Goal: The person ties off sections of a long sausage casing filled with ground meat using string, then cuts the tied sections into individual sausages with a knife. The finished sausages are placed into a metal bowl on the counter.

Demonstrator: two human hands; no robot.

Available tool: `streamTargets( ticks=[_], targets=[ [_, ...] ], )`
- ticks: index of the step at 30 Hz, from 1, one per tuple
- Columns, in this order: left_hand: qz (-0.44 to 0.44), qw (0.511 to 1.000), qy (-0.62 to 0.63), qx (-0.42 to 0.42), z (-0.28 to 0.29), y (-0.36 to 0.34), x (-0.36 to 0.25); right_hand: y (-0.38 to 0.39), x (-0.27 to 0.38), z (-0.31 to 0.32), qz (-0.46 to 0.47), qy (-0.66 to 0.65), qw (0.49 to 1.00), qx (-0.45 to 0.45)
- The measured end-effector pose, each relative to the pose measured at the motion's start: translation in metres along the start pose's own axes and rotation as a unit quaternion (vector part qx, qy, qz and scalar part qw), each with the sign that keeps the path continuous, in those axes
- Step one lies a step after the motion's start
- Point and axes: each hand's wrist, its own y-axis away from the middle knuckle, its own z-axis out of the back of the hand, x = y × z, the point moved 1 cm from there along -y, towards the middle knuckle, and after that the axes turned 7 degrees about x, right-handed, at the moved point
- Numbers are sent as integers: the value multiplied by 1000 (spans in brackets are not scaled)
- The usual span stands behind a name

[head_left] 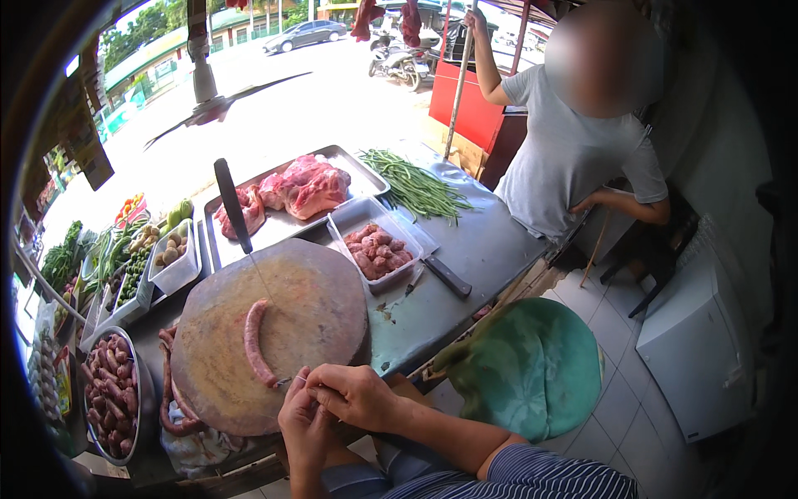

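A raw sausage link point(256, 341) lies curved on the round wooden chopping block point(208, 333). From its near end a thin pale string point(288, 380) runs to my hands at the block's near edge. My left hand point(304, 424) is closed in a pinch, and my right hand point(357, 397) pinches close beside it, its fingers bent over the left fingertips. The string's course between the fingers is mostly hidden. Beyond the sausage a knife with a dark handle point(233, 206) stands upright, its thin blade pointing down to the block. More sausage point(181, 416) hangs along the block's left side.
At left sits a metal bowl point(138, 424) of sausages. Behind the block are a tray point(366, 165) of raw meat, a plastic tub point(381, 287) of meat pieces, green beans point(416, 185) and another knife point(447, 277). A green stool point(540, 374) is at right; a person point(565, 158) stands beyond.
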Motion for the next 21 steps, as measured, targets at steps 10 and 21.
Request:
streamTargets(
  ticks=[10,21],
  targets=[
    [-21,990,-76,-114,-6,0,-30,7,21,-4,56,-14,997,51],
    [-8,984,-54,-171,-2,13,-32,6,22,0,-11,-101,995,10]
  ],
)
